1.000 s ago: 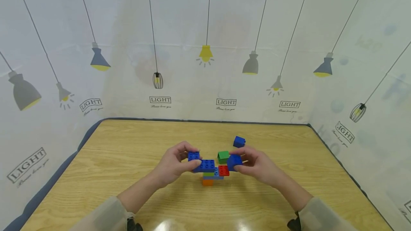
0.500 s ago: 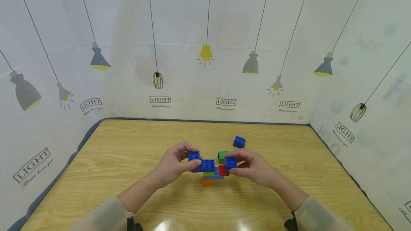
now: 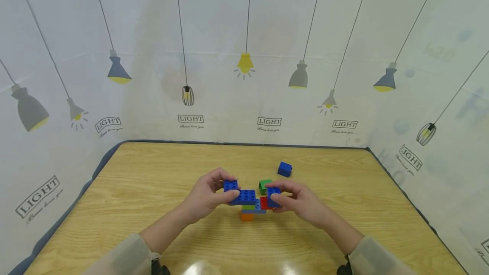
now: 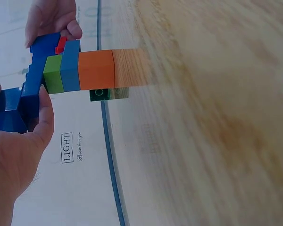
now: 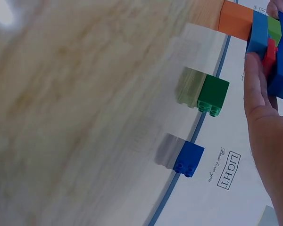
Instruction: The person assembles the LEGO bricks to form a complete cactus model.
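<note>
A stack of toy building bricks stands on the table, its orange brick (image 3: 247, 217) at the bottom. Above that come a light blue brick (image 4: 70, 66), a lime green brick (image 4: 53, 74) and a long blue brick (image 3: 246, 197). My left hand (image 3: 204, 196) grips the left end of the long blue brick and a small blue brick (image 3: 230, 185) on it. To the right, my right hand (image 3: 305, 205) holds another blue brick (image 3: 273, 194) at the red brick (image 3: 264, 203), thumb near its studs. Whether those two are fully joined I cannot tell.
A loose green brick (image 3: 264, 186) lies just behind the stack. Farther back on the wooden table (image 3: 172, 160) is a loose blue brick (image 3: 285, 169). A pale curtain (image 3: 214, 96) printed with lamps surrounds the table's back and sides.
My right hand has brought its blue brick left and turned it studs-up onto the red brick; its thumb has shifted toward the top. The left hand has stayed in place.
</note>
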`<action>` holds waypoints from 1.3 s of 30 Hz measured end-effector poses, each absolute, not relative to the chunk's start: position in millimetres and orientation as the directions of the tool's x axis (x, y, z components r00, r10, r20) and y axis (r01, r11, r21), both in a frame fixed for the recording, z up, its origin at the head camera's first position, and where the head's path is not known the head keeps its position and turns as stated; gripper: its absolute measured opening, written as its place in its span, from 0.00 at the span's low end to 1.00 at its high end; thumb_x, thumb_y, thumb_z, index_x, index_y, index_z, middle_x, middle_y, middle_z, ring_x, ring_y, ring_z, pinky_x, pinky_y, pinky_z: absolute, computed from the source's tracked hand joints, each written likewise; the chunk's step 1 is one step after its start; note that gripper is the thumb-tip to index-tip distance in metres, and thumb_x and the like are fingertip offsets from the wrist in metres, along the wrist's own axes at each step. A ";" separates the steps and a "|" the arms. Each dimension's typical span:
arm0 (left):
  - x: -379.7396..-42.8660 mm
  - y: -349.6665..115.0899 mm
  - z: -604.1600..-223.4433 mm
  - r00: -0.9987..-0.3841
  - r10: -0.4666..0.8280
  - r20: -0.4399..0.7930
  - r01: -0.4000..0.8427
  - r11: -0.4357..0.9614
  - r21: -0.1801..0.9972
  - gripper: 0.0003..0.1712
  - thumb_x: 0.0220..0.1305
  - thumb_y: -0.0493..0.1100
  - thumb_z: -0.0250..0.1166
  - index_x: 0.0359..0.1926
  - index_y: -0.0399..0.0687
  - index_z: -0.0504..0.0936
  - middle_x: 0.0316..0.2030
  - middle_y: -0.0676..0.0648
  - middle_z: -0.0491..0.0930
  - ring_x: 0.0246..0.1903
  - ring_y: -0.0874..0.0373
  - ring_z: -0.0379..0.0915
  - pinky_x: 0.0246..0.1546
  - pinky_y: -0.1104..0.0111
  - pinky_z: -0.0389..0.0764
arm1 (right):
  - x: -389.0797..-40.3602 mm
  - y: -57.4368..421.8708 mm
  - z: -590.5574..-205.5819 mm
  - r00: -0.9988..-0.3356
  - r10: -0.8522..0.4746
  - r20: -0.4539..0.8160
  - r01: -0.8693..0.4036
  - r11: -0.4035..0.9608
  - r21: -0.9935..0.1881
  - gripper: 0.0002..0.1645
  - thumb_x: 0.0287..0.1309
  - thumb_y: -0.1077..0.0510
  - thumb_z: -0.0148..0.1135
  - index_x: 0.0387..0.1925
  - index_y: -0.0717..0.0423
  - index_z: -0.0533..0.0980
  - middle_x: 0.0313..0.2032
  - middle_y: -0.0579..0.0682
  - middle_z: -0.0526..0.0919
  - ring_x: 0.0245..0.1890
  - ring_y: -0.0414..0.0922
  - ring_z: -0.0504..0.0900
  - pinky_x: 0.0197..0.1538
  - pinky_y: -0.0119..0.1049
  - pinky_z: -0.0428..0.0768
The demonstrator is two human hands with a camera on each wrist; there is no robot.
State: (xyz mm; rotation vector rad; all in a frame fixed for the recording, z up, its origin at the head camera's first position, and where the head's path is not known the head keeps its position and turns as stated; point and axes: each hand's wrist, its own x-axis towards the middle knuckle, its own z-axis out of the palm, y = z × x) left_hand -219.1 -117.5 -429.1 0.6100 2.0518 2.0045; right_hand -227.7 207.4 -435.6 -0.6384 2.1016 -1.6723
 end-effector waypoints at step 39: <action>-219.6 -115.3 -433.5 -0.896 0.423 0.132 0.144 -0.004 0.990 0.20 0.75 0.38 0.72 0.60 0.32 0.78 0.53 0.43 0.81 0.50 0.51 0.81 0.44 0.64 0.93 | -223.7 207.8 -442.4 -0.859 -0.507 -0.062 -0.026 0.164 -0.986 0.32 0.81 0.51 0.64 0.75 0.64 0.73 0.71 0.72 0.76 0.57 0.52 0.89 0.57 0.43 0.91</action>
